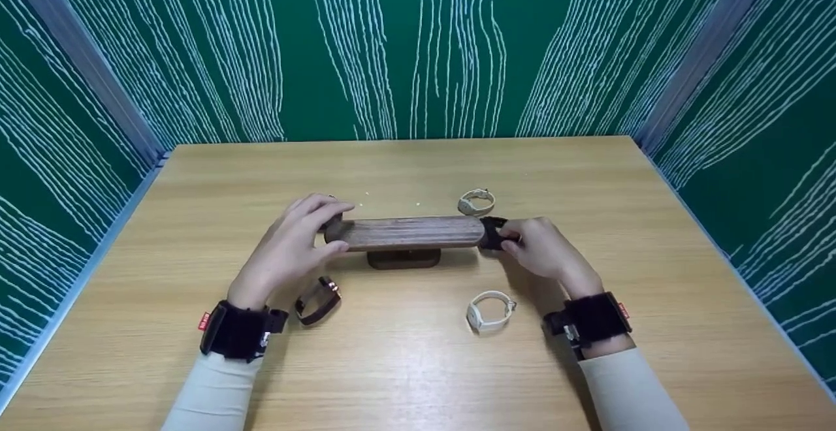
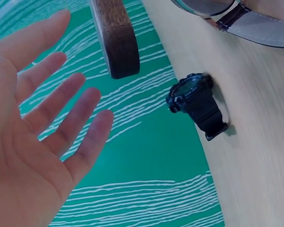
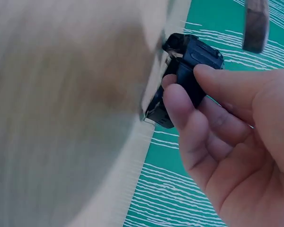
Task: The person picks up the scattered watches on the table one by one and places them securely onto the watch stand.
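A wooden watch stand with a long rounded bar (image 1: 405, 232) on a dark base (image 1: 403, 259) stands mid-table. My left hand (image 1: 290, 241) is at the bar's left end, fingers spread and relaxed; the left wrist view shows the palm (image 2: 33, 146) holding nothing. Beyond it a black watch (image 2: 199, 104) rests on the table, mostly hidden by the hand in the head view. At the bar's right end my right hand (image 1: 545, 251) pinches another black watch (image 3: 199, 53) between thumb and fingers, its strap closed in a loop. That watch appears low, near the tabletop.
A dark-strapped watch (image 1: 320, 315) lies in front of the stand at left. One pale watch (image 1: 475, 318) lies front right, another pale watch (image 1: 467, 207) behind the bar. Green walls with white lines (image 1: 326, 46) border the wooden table (image 1: 405, 366).
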Available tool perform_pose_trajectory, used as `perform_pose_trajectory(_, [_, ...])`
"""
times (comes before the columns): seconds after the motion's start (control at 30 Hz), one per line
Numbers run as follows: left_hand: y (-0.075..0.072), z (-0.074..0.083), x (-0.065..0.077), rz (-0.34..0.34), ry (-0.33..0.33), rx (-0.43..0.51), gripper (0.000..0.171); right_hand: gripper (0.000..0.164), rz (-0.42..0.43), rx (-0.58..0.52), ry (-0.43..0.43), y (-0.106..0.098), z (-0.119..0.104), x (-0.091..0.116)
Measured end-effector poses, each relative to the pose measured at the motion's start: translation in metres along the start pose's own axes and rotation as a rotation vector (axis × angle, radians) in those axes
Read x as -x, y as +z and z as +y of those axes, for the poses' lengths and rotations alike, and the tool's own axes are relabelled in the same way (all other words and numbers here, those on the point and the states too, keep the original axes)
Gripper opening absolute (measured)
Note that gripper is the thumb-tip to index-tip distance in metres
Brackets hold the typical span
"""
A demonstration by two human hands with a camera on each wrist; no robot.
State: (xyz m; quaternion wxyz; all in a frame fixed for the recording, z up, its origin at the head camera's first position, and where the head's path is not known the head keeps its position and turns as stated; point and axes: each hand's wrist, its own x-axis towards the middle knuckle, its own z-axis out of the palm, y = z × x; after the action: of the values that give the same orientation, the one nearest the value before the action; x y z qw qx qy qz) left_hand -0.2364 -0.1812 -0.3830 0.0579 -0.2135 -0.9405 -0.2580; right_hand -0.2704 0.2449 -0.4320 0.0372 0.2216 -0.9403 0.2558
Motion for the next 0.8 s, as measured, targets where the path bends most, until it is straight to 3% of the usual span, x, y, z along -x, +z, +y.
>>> perform_pose_trajectory(0.33, [0.002,0.009,-0.001,0.087,0.039,-0.018,0.053,0.015,0.068,-0.098,0.143,-0.041,-0.016,0.009])
perform_pose_trajectory(0.47, [0.005,0.015,-0.004,0.12,0.081,-0.019,0.053,0.019,0.103,-0.137,0.138,-0.051,-0.033,0.013])
perform_pose_trajectory(0.57, [0.007,0.019,-0.004,0.137,0.114,-0.018,0.052,0.022,0.118,-0.168,0.089,-0.051,-0.047,0.014])
perform_pose_trajectory(0.8, [0.014,0.029,-0.005,0.193,0.191,-0.016,0.055,0.028,0.14,-0.209,-0.146,-0.038,-0.076,0.012])
